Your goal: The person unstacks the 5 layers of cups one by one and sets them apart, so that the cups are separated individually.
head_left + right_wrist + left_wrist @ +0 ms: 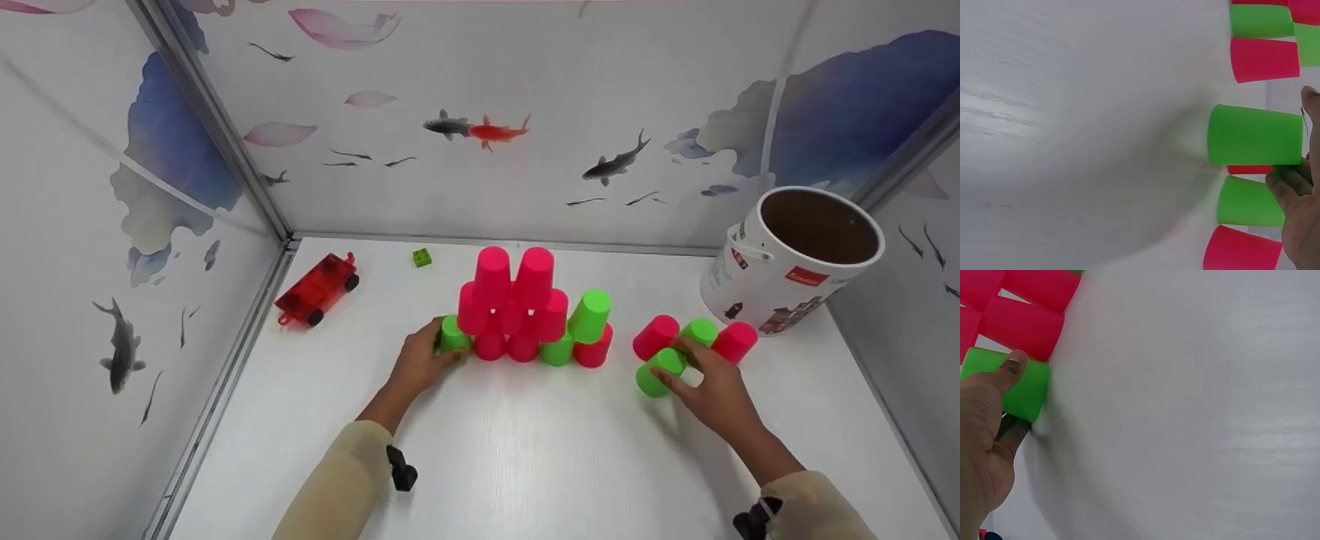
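Upside-down red and green cups form a stack in the middle of the table, with two red cups [493, 275] on top. My left hand [424, 358] grips the green cup [1027, 391] at the left end of the bottom row, thumb on the near side. To the right, my right hand [709, 386] is spread around a green cup [1255, 135]. Its fingers are at the cup's side, while the thumb shows a gap from it in the right wrist view. Behind that cup stand a red cup [655, 339], another green cup [700, 330] and another red cup [735, 343].
A white bucket [795, 262] stands at the back right corner, behind the separate cups. At the back left sits a red toy car [319, 291]. A small green block [421, 257] lies near the back wall. Printed walls [517, 195] enclose the table [510, 450].
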### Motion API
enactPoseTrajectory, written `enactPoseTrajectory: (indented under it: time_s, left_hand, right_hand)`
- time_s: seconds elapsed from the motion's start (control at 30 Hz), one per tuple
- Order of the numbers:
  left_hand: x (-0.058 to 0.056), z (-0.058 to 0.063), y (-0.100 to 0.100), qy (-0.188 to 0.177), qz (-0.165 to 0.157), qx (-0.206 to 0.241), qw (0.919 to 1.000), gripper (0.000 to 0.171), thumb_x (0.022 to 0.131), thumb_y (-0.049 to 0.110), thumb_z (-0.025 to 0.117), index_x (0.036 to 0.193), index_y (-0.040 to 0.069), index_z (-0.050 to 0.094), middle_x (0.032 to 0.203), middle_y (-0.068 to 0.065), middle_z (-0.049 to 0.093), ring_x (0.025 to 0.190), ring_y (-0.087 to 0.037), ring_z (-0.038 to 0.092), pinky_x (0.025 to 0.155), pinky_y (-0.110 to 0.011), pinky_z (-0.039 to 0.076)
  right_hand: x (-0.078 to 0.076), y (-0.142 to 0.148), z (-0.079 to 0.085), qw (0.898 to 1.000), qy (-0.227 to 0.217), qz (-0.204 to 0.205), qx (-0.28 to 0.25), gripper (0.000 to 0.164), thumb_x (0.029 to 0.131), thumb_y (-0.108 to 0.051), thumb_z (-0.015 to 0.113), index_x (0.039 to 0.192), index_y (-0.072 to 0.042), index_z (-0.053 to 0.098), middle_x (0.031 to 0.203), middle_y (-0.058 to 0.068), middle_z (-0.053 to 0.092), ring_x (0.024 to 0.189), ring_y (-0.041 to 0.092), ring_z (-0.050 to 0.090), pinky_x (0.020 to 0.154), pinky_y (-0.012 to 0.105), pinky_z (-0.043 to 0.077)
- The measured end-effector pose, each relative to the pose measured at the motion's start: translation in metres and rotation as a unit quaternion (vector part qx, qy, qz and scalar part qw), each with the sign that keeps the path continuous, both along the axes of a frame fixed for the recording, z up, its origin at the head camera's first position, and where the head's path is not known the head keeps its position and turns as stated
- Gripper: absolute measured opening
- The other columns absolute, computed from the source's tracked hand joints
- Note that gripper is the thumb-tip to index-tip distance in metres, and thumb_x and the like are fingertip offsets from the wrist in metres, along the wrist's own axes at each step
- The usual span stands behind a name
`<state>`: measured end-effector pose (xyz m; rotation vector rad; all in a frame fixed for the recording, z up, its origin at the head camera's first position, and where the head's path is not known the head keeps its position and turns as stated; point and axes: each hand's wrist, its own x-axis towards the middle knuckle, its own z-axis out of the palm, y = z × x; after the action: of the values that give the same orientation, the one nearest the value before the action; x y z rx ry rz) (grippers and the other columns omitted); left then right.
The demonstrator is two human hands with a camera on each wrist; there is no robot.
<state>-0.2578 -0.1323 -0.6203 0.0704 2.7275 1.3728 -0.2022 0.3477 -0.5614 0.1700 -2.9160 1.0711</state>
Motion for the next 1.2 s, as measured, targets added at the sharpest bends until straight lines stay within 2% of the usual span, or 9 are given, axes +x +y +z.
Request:
enactPoseTrajectory:
  time_s: [0.17, 0.27, 0.33, 0.4, 0.47, 0.53, 0.7, 0.97, 1.2]
  left_hand:
    - [0.000, 0.000, -0.001, 0.005, -0.004, -0.005, 1.0000, 0.066, 0.098, 0.033, 0.086, 0.156, 0.016, 0.058, 0.149, -0.005, 0.070, 0.139, -0.028, 0.062, 0.122, -0.050, 0.053]
    - [0.000, 0.000, -0.001, 0.005, -0.005, -0.007, 0.9999, 0.066, 0.098, 0.032, 0.086, 0.156, 0.016, 0.058, 0.149, -0.006, 0.070, 0.139, -0.029, 0.063, 0.122, -0.051, 0.053]
    - [0.000, 0.000, -0.001, 0.004, -0.004, -0.009, 0.9999, 0.066, 0.098, 0.032, 0.086, 0.156, 0.016, 0.058, 0.149, -0.006, 0.070, 0.140, -0.028, 0.063, 0.122, -0.050, 0.053]
    - [-0.001, 0.000, -0.001, 0.003, -0.003, -0.012, 0.9999, 0.066, 0.098, 0.032, 0.086, 0.156, 0.016, 0.058, 0.149, -0.005, 0.070, 0.140, -0.028, 0.063, 0.122, -0.049, 0.053]
    - [-0.001, 0.001, -0.001, 0.001, 0.000, -0.014, 0.9999, 0.066, 0.098, 0.032, 0.086, 0.156, 0.017, 0.058, 0.149, -0.005, 0.070, 0.141, -0.028, 0.063, 0.122, -0.049, 0.053]
    - [-0.001, 0.001, 0.000, -0.001, 0.002, -0.015, 0.9999, 0.066, 0.098, 0.032, 0.085, 0.157, 0.017, 0.058, 0.150, -0.005, 0.069, 0.142, -0.028, 0.063, 0.124, -0.049, 0.052]
    - [0.000, 0.001, 0.001, -0.002, 0.002, -0.011, 0.9999, 0.066, 0.099, 0.033, 0.084, 0.158, 0.018, 0.057, 0.153, -0.005, 0.068, 0.145, -0.029, 0.061, 0.126, -0.051, 0.050]
    - [0.001, 0.001, 0.000, 0.003, 0.004, -0.007, 1.0000, 0.066, 0.099, 0.031, 0.085, 0.157, 0.017, 0.057, 0.152, -0.006, 0.069, 0.144, -0.029, 0.062, 0.125, -0.051, 0.051]
    - [0.000, 0.000, 0.000, -0.001, 0.002, -0.003, 1.0000, 0.065, 0.100, 0.028, 0.084, 0.158, 0.017, 0.057, 0.152, -0.006, 0.068, 0.143, -0.029, 0.061, 0.125, -0.052, 0.050]
  right_hand:
    - [-0.003, -0.004, 0.016, 0.998, 0.044, 0.008, 0.036, 0.064, 0.097, -0.032, 0.088, 0.149, -0.005, 0.062, 0.139, 0.021, 0.075, 0.132, 0.047, 0.070, 0.108, 0.067, 0.058]
    - [-0.006, -0.010, 0.028, 0.997, 0.072, 0.014, 0.036, 0.064, 0.098, -0.031, 0.087, 0.150, -0.003, 0.063, 0.138, 0.021, 0.076, 0.130, 0.046, 0.073, 0.108, 0.061, 0.059]
    - [-0.009, -0.015, 0.036, 0.995, 0.093, 0.018, 0.035, 0.064, 0.098, -0.029, 0.087, 0.151, -0.002, 0.063, 0.139, 0.021, 0.076, 0.129, 0.044, 0.074, 0.110, 0.038, 0.061]
    - [-0.013, -0.022, 0.046, 0.993, 0.110, 0.024, 0.028, 0.062, 0.098, -0.026, 0.087, 0.151, -0.003, 0.063, 0.139, 0.020, 0.076, 0.129, 0.043, 0.074, 0.108, 0.015, 0.053]
    - [-0.019, -0.029, 0.056, 0.992, 0.125, 0.029, 0.021, 0.061, 0.098, -0.023, 0.086, 0.151, -0.004, 0.063, 0.140, 0.018, 0.077, 0.129, 0.042, 0.074, 0.106, 0.003, 0.043]
    - [-0.026, -0.038, 0.065, 0.990, 0.137, 0.037, 0.012, 0.059, 0.099, -0.022, 0.085, 0.151, -0.004, 0.063, 0.140, 0.017, 0.076, 0.130, 0.042, 0.074, 0.108, 0.010, 0.049]
    - [-0.041, -0.062, 0.085, 0.984, 0.169, 0.063, 0.002, 0.055, 0.100, -0.022, 0.084, 0.149, -0.004, 0.065, 0.140, 0.016, 0.076, 0.129, 0.040, 0.075, 0.105, 0.047, 0.058]
    - [-0.059, -0.105, 0.104, 0.978, 0.173, 0.112, -0.012, 0.056, 0.099, -0.020, 0.085, 0.149, -0.003, 0.064, 0.143, 0.018, 0.073, 0.133, 0.040, 0.072, 0.109, 0.059, 0.061]
    - [-0.065, -0.142, 0.107, 0.980, 0.153, 0.128, -0.006, 0.064, 0.097, -0.025, 0.087, 0.153, -0.006, 0.061, 0.148, 0.016, 0.070, 0.139, 0.038, 0.068, 0.111, 0.059, 0.061]
